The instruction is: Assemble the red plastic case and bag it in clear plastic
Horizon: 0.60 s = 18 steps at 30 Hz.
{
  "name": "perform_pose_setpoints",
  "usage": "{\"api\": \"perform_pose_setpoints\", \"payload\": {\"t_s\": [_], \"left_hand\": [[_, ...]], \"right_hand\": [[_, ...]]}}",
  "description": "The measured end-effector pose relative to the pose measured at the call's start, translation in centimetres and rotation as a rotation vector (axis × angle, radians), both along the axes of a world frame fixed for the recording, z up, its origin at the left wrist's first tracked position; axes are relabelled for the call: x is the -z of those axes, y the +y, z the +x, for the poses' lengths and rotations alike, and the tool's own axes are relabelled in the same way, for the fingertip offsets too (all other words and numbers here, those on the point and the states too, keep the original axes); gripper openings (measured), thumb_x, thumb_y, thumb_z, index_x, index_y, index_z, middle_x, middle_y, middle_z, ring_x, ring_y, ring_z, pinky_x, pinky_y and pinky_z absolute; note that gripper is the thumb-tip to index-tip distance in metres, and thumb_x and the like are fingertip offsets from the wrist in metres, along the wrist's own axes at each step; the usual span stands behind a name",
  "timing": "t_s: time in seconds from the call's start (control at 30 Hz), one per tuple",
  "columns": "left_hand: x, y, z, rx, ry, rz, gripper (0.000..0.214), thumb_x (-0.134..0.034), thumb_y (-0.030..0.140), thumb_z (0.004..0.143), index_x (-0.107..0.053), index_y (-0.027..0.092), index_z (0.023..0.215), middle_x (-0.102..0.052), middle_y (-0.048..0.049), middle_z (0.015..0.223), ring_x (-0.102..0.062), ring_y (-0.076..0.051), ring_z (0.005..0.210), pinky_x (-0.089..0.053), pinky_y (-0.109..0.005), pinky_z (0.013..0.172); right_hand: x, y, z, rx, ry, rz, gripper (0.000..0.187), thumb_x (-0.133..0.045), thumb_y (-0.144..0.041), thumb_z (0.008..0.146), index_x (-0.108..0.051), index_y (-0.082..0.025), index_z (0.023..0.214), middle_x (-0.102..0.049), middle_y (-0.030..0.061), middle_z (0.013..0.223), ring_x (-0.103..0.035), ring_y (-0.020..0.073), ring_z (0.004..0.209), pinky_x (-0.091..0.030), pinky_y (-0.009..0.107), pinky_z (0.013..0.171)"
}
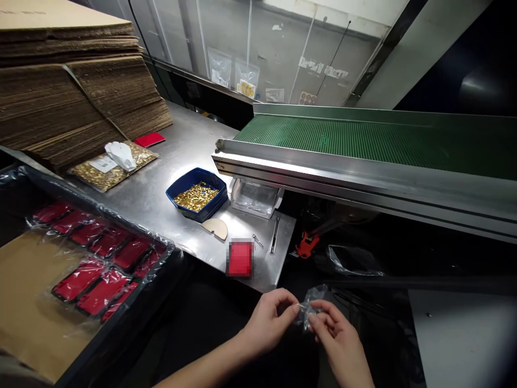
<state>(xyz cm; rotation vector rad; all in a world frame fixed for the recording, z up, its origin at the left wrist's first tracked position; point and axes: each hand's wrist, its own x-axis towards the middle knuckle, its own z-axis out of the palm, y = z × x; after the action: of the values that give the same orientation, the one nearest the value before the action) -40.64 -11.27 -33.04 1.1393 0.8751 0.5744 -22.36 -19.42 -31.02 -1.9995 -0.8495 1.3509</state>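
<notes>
Between my hands is a small, crumpled clear plastic bag (pixel 316 294), held just past the front edge of the metal table. My left hand (pixel 271 319) pinches its left side between thumb and forefinger. On the other side my right hand (pixel 337 333) grips it with thumb and bent fingers. Something small and shiny shows at the bag's lower end, too small to make out. Nearest on the table lies a red rectangular piece (pixel 240 258), blurred by pixels. Beside it are a small metal tool (pixel 257 241) and a slim cutter knife (pixel 274 235).
A blue tray (pixel 221 203) of small gold pieces stands mid-table by a beige half-disc (pixel 218 228). A green conveyor (pixel 363 140) runs right. At left, a black-lined box (pixel 24 302) holds several red wrapped packs below stacked cardboard (pixel 81 91). Orange tape dispenser (pixel 307 245) lies under the conveyor.
</notes>
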Motion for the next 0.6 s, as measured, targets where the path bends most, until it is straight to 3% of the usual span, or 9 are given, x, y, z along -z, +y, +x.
{"api": "perform_pose_setpoints", "payload": {"t_s": [0.13, 0.23, 0.33, 0.43, 0.53, 0.6], "left_hand": [[0.4, 0.3, -1.0, 0.095, -0.015, -0.010, 0.014, -0.063, 0.032, 0.092, -0.067, 0.019, 0.090, -0.065, -0.0046, 0.095, -0.058, -0.018, 0.085, -0.047, -0.028, 0.076], [0.8, 0.0, -0.8, 0.183, -0.046, -0.048, 0.026, -0.051, 0.041, 0.100, -0.061, 0.019, 0.091, -0.061, -0.0002, 0.078, -0.055, -0.015, 0.070, -0.045, -0.026, 0.065], [0.9, 0.0, -0.5, 0.180, -0.020, 0.008, 0.032, -0.045, 0.043, 0.104, -0.059, 0.019, 0.088, -0.056, 0.0017, 0.075, -0.051, -0.014, 0.068, -0.042, -0.024, 0.063], [0.5, 0.3, -0.6, 0.208, 0.006, 0.112, 0.028, -0.048, 0.038, 0.104, -0.063, 0.020, 0.089, -0.060, 0.0026, 0.076, -0.052, -0.013, 0.069, -0.040, -0.023, 0.064], [-0.2, 0.8, -1.0, 0.228, 0.036, 0.208, 0.017, -0.057, 0.030, 0.100, -0.066, 0.022, 0.089, -0.063, 0.0033, 0.075, -0.056, -0.013, 0.068, -0.041, -0.024, 0.065], [-0.7, 0.8, -1.2, 0.147, 0.109, 0.259, 0.011, -0.058, 0.025, 0.097, -0.067, 0.021, 0.100, -0.067, -0.0012, 0.087, -0.061, -0.017, 0.080, -0.045, -0.028, 0.074]], "right_hand": [[-2.5, 0.4, -0.9, -0.464, -0.111, -0.199, 0.023, -0.062, -0.038, 0.088, -0.073, -0.024, 0.103, -0.057, -0.0030, 0.074, -0.051, 0.0152, 0.067, -0.039, 0.027, 0.065], [-4.3, 1.0, -1.5, -0.605, -0.055, -0.230, 0.021, -0.056, -0.037, 0.093, -0.070, -0.022, 0.087, -0.059, -0.0022, 0.074, -0.050, 0.0156, 0.070, -0.037, 0.027, 0.066], [-4.2, 1.0, -1.3, -0.521, 0.089, -0.149, 0.030, -0.057, -0.049, 0.097, -0.070, -0.023, 0.090, -0.067, 0.0008, 0.087, -0.059, 0.0197, 0.085, -0.045, 0.029, 0.079], [-2.5, 0.5, -1.0, -0.378, 0.295, -0.049, 0.036, -0.064, -0.057, 0.094, -0.072, -0.023, 0.105, -0.071, 0.0038, 0.100, -0.064, 0.0228, 0.098, -0.048, 0.033, 0.091], [-0.8, -0.1, -1.1, -0.206, 0.415, -0.061, 0.039, -0.074, -0.057, 0.088, -0.072, -0.018, 0.094, -0.069, 0.0028, 0.083, -0.062, 0.0170, 0.077, -0.048, 0.028, 0.074], [0.0, -0.3, -1.0, -0.099, 0.403, -0.076, 0.041, -0.077, -0.057, 0.086, -0.070, -0.016, 0.086, -0.067, 0.0018, 0.073, -0.057, 0.0128, 0.066, -0.044, 0.025, 0.066]]}}
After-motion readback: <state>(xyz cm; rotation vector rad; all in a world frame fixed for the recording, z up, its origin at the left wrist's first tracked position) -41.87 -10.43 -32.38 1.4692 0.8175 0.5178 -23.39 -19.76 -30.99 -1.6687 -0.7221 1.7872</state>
